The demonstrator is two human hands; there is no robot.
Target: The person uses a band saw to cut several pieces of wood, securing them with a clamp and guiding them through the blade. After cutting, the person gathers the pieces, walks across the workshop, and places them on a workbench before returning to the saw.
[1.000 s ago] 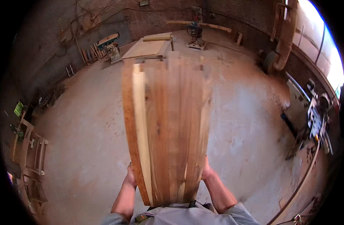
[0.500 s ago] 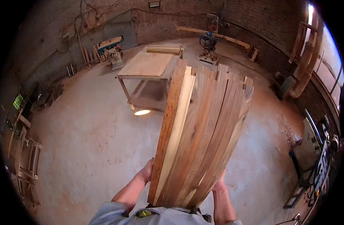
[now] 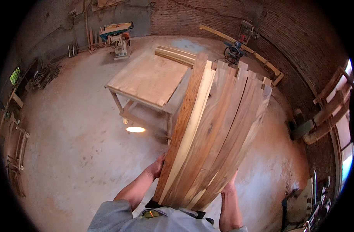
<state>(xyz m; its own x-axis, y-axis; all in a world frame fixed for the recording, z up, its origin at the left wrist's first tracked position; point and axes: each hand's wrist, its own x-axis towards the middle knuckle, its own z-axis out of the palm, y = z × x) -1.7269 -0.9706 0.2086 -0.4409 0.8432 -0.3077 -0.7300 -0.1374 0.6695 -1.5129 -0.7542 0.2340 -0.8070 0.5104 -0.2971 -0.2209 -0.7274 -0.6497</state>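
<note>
Left grip [image 3: 157, 166] has hold of the left edge of the hardwood board bundle [image 3: 215, 131]; right grip [image 3: 230, 185] has the opposite edge. Fingers mostly hidden, so exact closure cannot be told. Bundle slants up in front of the torso, near end close against the grey shirt [image 3: 177, 219], far ends uneven. Judged heavy, stiff, hardly fragile; separate boards could slip lengthwise over one another. Best hold: both outer edges, squeezing inward, with support beneath. Beyond: wooden table [image 3: 150, 77], carrying more boards [image 3: 175, 55] along its far edge
</note>
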